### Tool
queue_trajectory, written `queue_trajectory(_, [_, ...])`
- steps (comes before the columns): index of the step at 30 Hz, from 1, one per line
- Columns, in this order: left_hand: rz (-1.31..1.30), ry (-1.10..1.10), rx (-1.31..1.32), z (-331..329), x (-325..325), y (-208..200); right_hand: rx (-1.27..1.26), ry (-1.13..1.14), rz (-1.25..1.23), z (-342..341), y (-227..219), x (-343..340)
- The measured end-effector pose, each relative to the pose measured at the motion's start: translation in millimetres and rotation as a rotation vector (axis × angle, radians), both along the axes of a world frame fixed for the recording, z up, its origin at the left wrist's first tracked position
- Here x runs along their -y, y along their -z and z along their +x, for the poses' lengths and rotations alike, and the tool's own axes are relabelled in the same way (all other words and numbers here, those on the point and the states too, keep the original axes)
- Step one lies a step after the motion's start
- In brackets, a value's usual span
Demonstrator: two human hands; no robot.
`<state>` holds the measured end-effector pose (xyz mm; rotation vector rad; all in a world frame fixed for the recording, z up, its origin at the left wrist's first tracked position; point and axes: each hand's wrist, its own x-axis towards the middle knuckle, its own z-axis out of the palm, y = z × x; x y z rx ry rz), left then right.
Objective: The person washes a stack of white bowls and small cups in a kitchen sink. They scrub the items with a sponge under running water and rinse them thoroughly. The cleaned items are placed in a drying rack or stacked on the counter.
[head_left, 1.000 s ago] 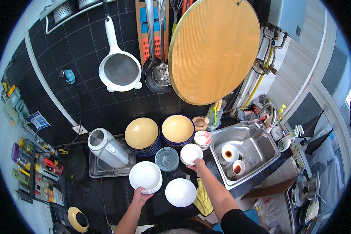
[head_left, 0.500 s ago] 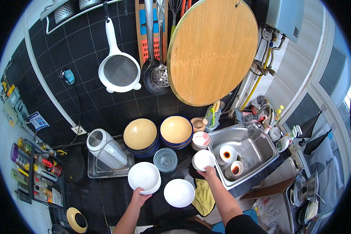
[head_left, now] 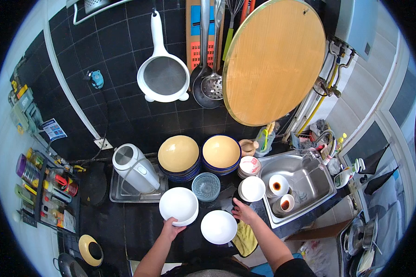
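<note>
My left hand [head_left: 173, 228] grips the near rim of a low stack of white bowls [head_left: 178, 204], thumb on top. To its right a single white bowl [head_left: 218, 227] rests on the dark counter. My right hand [head_left: 245, 213] is open and holds nothing, its fingers apart between that bowl and a stack of small white bowls [head_left: 253, 189] beside the sink. Under my right wrist lies a yellow-green cloth [head_left: 245, 237]. Behind the white bowls stands a ribbed clear glass bowl [head_left: 205, 187].
Two tall stacks of blue bowls with yellow insides [head_left: 179, 153] stand by the wall. A white kettle [head_left: 136, 168] sits on a metal tray. In the steel sink [head_left: 309, 170] are small bowls with dark liquid [head_left: 278, 185]. A round wooden board [head_left: 273, 62] hangs above.
My right hand has let go of the small white bowl stack and drawn back toward me, its fingers opening. My left hand stays on its bowls. The whole view has shifted slightly.
</note>
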<state>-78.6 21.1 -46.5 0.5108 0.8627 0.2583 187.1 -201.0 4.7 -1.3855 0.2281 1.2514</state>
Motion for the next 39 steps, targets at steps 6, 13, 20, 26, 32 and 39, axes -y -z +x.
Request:
queue_trajectory(6, [-0.025,-0.024,-0.019,-3,-4,14,0.312,-0.03,-0.109,2,10,-89])
queue_trajectory(13, [-0.032,-0.033,0.012,-1,0,3,-0.058,0.079,0.14,-4,32,-125])
queue_trajectory(20, [-0.027,-0.078,0.038,2,1,4,-0.141,0.353,0.204,-20,42,-117])
queue_trajectory(26, [-0.021,-0.067,0.069,14,7,5,-0.193,0.459,0.269,-22,45,-112])
queue_trajectory(32, [-0.029,-0.018,0.167,27,1,10,-0.157,0.507,0.326,-26,49,-111])
queue_trajectory(39, [0.01,-0.008,0.068,32,-6,-12,-0.05,0.605,0.195,-37,23,-111])
